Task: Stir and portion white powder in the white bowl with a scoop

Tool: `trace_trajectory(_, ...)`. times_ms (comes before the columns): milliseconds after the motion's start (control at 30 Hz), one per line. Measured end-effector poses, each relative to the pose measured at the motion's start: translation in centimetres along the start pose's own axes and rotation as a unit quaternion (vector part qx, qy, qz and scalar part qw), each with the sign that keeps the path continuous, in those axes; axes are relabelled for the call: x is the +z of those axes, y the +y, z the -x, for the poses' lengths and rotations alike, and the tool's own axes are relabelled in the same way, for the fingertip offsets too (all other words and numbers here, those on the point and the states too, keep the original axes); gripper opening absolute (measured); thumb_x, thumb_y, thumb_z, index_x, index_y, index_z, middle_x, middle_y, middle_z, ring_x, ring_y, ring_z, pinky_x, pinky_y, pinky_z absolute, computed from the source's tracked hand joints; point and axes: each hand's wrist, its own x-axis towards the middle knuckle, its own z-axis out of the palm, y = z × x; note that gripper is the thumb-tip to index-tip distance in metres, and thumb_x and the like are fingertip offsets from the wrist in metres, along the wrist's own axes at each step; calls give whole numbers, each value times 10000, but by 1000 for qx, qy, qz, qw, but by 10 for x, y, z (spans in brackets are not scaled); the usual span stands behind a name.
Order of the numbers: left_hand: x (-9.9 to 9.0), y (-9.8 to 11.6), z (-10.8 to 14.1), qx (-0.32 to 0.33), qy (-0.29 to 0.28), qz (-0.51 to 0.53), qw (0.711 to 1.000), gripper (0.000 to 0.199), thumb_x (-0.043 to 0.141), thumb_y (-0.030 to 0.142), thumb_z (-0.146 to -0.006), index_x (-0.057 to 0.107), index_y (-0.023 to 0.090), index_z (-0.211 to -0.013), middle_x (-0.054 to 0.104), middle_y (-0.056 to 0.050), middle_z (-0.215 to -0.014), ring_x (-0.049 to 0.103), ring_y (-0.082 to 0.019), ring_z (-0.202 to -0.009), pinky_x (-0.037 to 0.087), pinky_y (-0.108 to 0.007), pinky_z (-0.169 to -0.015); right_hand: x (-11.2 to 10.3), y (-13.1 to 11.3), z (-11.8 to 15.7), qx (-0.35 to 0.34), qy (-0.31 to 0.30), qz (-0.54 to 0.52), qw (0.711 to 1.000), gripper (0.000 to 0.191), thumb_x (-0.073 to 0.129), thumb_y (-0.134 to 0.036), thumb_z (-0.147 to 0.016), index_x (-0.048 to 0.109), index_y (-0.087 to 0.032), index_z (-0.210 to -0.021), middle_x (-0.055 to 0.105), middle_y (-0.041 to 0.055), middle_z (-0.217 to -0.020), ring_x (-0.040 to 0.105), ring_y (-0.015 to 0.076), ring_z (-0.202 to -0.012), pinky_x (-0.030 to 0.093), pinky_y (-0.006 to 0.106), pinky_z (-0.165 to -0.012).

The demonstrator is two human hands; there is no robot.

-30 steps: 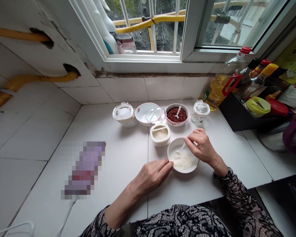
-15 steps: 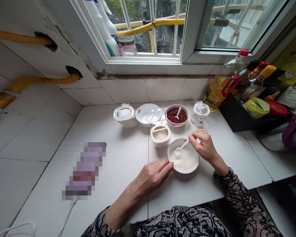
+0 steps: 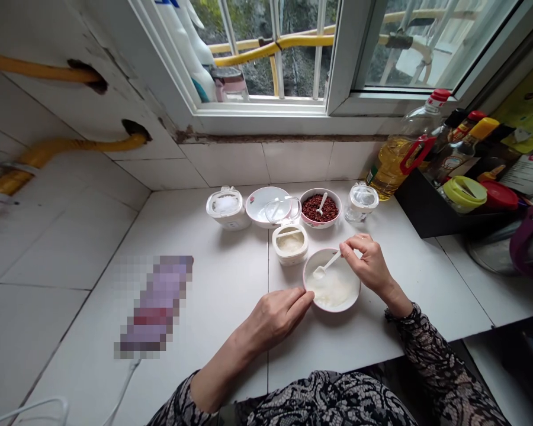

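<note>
Overall, we find the work area orderly, with several hazards noted. The right hand is closed to a fingertip pinch on the handle of a white spoon, whose tip lies inside a pink-rimmed bowl near the front edge of the counter. The left hand is nearly flat, its fingertips against the bowl's left rim; whether the thumb grips, we cannot tell. The bowl holds pale, wet-looking contents.

We judge spillage the chief risk: a brisk sweep of the spoon could throw contents over the rim, and slackness in the left hand could let the bowl slide on the smooth surface. An open white canister stands just beside the bowl; a bump from the bowl could tip it, or knock its raised clear lid against the shallow dish behind. A tug on the white cable could also drag the blurred purple object at the left, in our view.

As to the premises, we record pale tiles with dark joints on counter and walls. Yellow pipes pass through rough holes at the left. Beneath the barred window the ledge is stained brown. At the right, an oil bottle stands beside a crowded black caddy.
</note>
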Motion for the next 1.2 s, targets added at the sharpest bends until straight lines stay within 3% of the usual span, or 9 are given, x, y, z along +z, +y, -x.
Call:
trace_trajectory(333,-1,1,0,6,-3,0,1000,178,385,88,-996,555,108,-1048,666,-65,-831,624,-125,-626,500,-227,-514,-1,3,-5,150,-15,-174,973,439,546,-458,-878,516,-191,-531,505,-24,-500,450,109,-495,369,252,-521)
trace_trajectory(500,-2,1,-2,7,-8,-6,1000,188,376,99,-1000,556,113,-1053,654,-50,-799,612,-122,-612,485,-219,-501,3,7,-13,183,-11,-234,955,513,580,-591,-841,513,-189,-529,524,-11,-515,470,114,-507,401,257,-532)
trace_trajectory(700,-2,1,-1,7,-14,-10,1000,200,363,109,-1007,555,110,-1062,641,-40,-773,600,-120,-605,478,-218,-504,9,-14,-25,99,73,-177,977,401,547,-494,-919,588,-201,-648,625,18,-614,570,161,-611,466,312,-652)
trace_trajectory(800,-1,1,0,4,-15,-14,1000,210,357,119,-1011,562,116,-1061,636,-36,-765,595,-119,-608,472,-214,-501,15,-25,-24,-36,117,-38,992,289,515,-338,-960,598,-211,-714,670,20,-677,594,175,-677,448,376,-820)
trace_trajectory(900,-1,2,-1,4,-13,-14,1000,214,354,123,-1015,565,117,-1049,633,-32,-755,590,-120,-595,461,-218,-490,19,-30,-19,-183,104,87,974,184,527,-228,-949,606,-220,-783,704,2,-708,586,157,-649,381,410,-926)
trace_trajectory(967,-1,2,-2,5,-11,-14,1000,209,357,124,-1017,564,114,-1045,634,-32,-754,587,-123,-585,457,-226,-484,18,-31,-18,-229,108,115,961,146,542,-191,-934,604,-225,-806,717,-5,-725,584,150,-632,368,414,-936)
trace_trajectory(1100,-1,1,-1,3,-15,-15,1000,202,365,120,-1011,562,110,-1054,633,-33,-760,581,-115,-577,458,-218,-486,6,-30,-19,-190,143,76,968,171,523,-190,-927,590,-226,-774,681,-5,-676,585,163,-616,383,433,-922)
trace_trajectory(1200,-1,1,1,0,-17,-12,1000,208,362,108,-1003,561,116,-1065,636,-34,-765,588,-113,-589,470,-212,-497,-6,-25,-19,-131,127,16,983,235,507,-214,-930,569,-225,-704,605,-19,-588,550,162,-583,423,409,-869)
